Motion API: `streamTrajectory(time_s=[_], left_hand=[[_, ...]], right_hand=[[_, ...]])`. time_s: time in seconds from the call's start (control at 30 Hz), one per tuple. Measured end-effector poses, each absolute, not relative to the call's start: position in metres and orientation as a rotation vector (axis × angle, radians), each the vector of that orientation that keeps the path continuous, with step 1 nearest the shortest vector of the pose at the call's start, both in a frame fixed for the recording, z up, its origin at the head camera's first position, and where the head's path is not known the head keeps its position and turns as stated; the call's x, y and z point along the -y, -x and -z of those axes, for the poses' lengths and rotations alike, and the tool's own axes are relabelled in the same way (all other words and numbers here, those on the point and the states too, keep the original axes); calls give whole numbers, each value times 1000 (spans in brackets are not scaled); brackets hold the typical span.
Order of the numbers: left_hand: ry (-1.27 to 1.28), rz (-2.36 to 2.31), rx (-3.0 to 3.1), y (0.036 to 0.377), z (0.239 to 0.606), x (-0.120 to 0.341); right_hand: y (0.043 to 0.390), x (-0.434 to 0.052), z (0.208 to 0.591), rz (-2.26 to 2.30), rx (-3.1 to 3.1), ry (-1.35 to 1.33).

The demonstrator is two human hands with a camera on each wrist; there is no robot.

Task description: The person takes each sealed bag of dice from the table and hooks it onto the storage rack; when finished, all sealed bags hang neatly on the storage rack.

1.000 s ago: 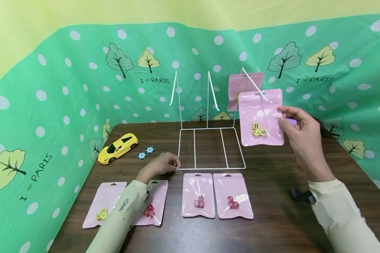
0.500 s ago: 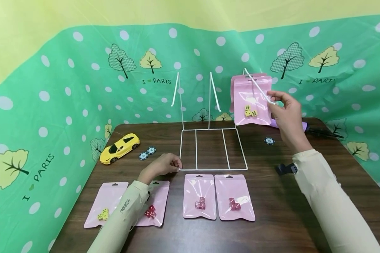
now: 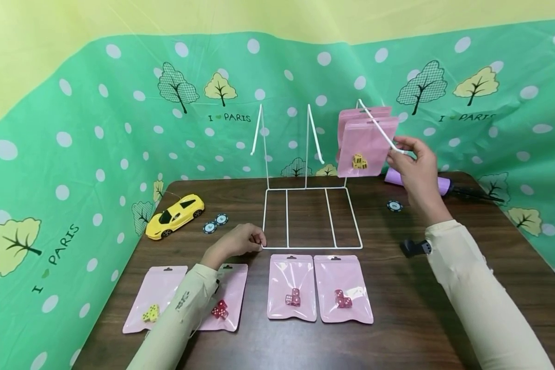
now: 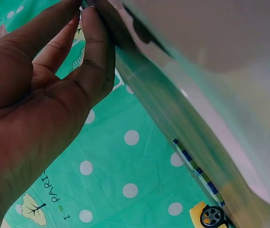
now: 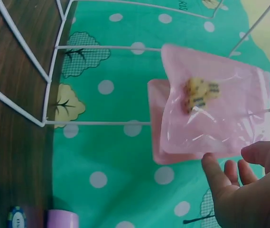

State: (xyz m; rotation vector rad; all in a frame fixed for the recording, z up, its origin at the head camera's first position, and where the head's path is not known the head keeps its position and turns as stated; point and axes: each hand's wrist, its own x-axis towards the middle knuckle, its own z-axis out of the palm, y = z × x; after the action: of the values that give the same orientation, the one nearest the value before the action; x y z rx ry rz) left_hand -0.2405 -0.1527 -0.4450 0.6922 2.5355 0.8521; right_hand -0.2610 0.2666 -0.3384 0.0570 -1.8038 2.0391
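Note:
A white wire rack [image 3: 324, 247] with three hooks stands on the table. My left hand [image 3: 238, 240] pinches its front left corner, and in the left wrist view the thumb and fingertips [image 4: 94, 23] meet at the top. On the right hook hang two pink zip bags, one behind the other. The front bag [image 3: 374, 134], with yellow dice [image 3: 359, 162] inside, tilts on the hook. My right hand [image 3: 417, 172] is at its right edge; in the right wrist view thumb and fingers are spread apart beside the bag [image 5: 220, 128]. The rear bag [image 5: 158, 99] is mostly hidden.
Two pink bags with red dice [image 3: 289, 272] [image 3: 339, 272] lie before the rack. Two more bags [image 3: 154, 288] [image 3: 236, 282] lie left, partly under my forearm. A yellow toy car [image 3: 174, 217], poker chips [image 3: 209, 227] and a purple cylindrical object [image 3: 393, 176] are around.
My right hand has brought the front bag leftward and back onto the right hook, and its fingers have let go. The bag now hangs tilted. The left hand has stayed at the rack's corner.

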Motion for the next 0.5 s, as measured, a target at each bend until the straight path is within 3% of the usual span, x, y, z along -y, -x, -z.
streamTrajectory(time_s=[0.5], left_hand=[[-683,-858,-2522,242,447,153]], right_hand=[[256,-279,362,-2124,1733,-36]])
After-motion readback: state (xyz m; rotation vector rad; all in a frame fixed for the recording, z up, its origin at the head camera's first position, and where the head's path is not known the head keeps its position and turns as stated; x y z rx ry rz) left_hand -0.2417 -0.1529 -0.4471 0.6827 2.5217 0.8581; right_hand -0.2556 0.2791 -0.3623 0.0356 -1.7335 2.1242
